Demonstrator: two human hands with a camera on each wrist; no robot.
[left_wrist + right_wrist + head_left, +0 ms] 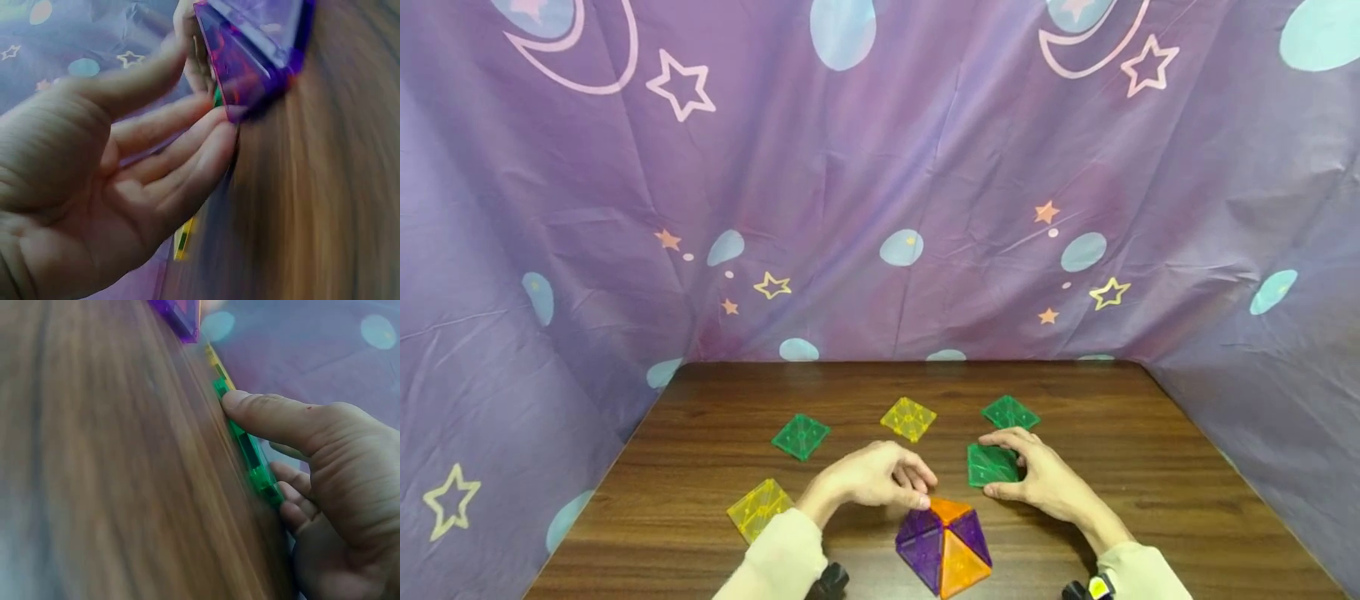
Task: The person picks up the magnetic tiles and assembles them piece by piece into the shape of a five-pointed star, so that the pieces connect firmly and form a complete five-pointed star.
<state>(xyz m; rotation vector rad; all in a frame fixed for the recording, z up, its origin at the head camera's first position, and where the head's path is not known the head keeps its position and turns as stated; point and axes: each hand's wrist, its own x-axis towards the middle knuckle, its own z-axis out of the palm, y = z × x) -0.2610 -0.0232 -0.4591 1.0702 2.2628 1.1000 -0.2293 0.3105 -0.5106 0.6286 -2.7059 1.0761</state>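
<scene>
A low peaked shape of purple and orange triangular magnetic tiles (921, 557) sits on the table near the front, with purple panels (250, 56) large in the left wrist view. Just behind its left side is my left hand (876, 475), fingers loosely bent, thumb tip right at an orange panel and nothing in its grasp. To the right, my right hand (1045, 475) pinches a green square magnetic tile (988, 467) at its edges, thumb on the near side and fingers on the far side. That green tile (251, 453) appears edge-on, low over the wood, in the right wrist view.
Further square tiles lie flat around the wooden table (655, 508): a green one (801, 437) at back left, a yellow one (908, 418) at back middle, another green one (1011, 412) behind my right hand, and a yellow one (758, 508) beside my left sleeve. A purple patterned cloth (850, 183) hangs behind.
</scene>
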